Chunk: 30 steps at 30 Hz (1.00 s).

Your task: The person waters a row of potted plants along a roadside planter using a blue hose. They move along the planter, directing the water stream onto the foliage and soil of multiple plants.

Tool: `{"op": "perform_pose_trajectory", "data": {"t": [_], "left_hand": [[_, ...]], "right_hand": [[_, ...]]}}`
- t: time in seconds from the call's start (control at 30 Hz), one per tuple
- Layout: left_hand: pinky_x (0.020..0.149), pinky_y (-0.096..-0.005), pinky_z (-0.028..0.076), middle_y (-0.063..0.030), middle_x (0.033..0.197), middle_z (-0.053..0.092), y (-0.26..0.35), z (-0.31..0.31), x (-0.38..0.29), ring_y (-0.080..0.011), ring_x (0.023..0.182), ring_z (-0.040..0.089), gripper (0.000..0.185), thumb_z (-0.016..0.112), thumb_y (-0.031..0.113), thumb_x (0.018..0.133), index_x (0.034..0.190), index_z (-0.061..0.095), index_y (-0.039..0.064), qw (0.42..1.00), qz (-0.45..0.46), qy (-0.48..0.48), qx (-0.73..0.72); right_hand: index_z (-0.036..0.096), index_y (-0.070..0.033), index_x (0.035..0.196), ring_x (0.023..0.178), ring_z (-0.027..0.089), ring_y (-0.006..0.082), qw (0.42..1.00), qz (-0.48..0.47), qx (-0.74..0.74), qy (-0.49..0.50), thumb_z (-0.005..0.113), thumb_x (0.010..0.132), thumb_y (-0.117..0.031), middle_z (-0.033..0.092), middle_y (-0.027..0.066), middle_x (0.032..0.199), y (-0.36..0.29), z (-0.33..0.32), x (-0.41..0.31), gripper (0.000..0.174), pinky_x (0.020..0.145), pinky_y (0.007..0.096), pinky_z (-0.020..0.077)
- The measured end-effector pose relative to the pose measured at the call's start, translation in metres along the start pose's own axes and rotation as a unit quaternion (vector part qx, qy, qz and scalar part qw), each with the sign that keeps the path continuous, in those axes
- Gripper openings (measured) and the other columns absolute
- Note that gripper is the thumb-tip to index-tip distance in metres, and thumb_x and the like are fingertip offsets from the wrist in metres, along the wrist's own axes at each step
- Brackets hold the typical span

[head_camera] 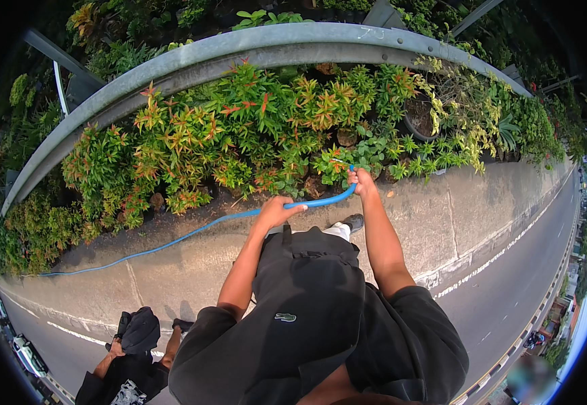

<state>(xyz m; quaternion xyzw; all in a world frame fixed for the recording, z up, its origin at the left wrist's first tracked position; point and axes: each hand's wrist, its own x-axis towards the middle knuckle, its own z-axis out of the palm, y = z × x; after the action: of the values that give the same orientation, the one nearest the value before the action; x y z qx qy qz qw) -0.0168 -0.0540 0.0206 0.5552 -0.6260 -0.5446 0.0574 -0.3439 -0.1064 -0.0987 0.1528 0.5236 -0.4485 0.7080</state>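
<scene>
A blue garden hose (207, 228) runs along the concrete pavement from the far left up to my hands. My right hand (361, 181) grips it close to its end, which points at the plants. A thin whitish streak, seemingly water, shows just beyond that end. Farther back along the hose, my left hand (275, 210) holds it, thumb lying along the tube. Between the hands the hose bends upward to the right. Shrubs with red and green leaves (253, 106) grow in front of me, and small leafy plants (369, 152) stand nearest the hose end.
A metal guardrail (273, 40) curves behind the shrubs. A round pot (420, 119) stands among them at right. The pavement (415, 217) borders a road (496, 283). At lower left is another person (126, 369) with a dark bundle (141, 331); a white vehicle (30, 354) is beyond.
</scene>
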Motion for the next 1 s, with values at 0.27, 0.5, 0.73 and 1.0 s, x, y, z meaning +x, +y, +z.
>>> {"op": "perform_pose_trajectory", "data": {"t": [0.27, 0.5, 0.73, 1.0], "left_hand": [[0.046, -0.0339, 0.033, -0.0026, 0.05, 0.048, -0.012, 0.007, 0.006, -0.0154, 0.048, 0.046, 0.052, 0.066, 0.058, 0.07, 0.077, 0.07, 0.007, 0.999, 0.041, 0.033, 0.003], [0.047, -0.0344, 0.033, -0.0023, 0.05, 0.047, -0.007, 0.004, 0.005, -0.016, 0.049, 0.045, 0.052, 0.066, 0.058, 0.069, 0.074, 0.069, 0.007, 0.999, 0.028, 0.027, 0.003], [0.049, -0.0348, 0.033, -0.0037, 0.054, 0.048, -0.01, 0.005, 0.003, -0.0172, 0.052, 0.046, 0.052, 0.066, 0.059, 0.07, 0.075, 0.068, 0.007, 0.999, 0.031, 0.036, -0.018], [0.05, -0.0338, 0.032, -0.0039, 0.055, 0.05, -0.007, 0.004, 0.0, -0.0166, 0.054, 0.045, 0.051, 0.065, 0.057, 0.071, 0.077, 0.068, 0.006, 0.998, 0.033, 0.038, -0.04]], "right_hand": [[0.042, 0.001, 0.086, 0.038, 0.03, 0.0049, 1.0, 0.022, 0.011, 0.009, 0.031, 0.094, -0.017, 0.039, -0.0017, 0.055, 0.0, -0.007, 0.008, 0.023, 0.03, 0.0183, 0.0258], [0.043, -0.001, 0.087, 0.037, 0.029, 0.0045, 1.0, 0.014, 0.005, -0.017, 0.031, 0.095, -0.019, 0.038, -0.0029, 0.055, -0.002, 0.001, 0.006, 0.023, 0.03, 0.0179, 0.0249], [0.044, -0.006, 0.089, 0.04, 0.028, 0.0046, 0.993, -0.076, -0.058, -0.062, 0.034, 0.096, -0.019, 0.038, -0.0035, 0.057, -0.017, 0.05, -0.024, 0.018, 0.032, 0.019, 0.0246], [0.045, -0.006, 0.09, 0.04, 0.026, 0.0049, 0.992, -0.076, -0.085, -0.043, 0.034, 0.097, -0.02, 0.038, -0.0037, 0.057, -0.02, 0.061, -0.023, 0.019, 0.032, 0.019, 0.0233]]}}
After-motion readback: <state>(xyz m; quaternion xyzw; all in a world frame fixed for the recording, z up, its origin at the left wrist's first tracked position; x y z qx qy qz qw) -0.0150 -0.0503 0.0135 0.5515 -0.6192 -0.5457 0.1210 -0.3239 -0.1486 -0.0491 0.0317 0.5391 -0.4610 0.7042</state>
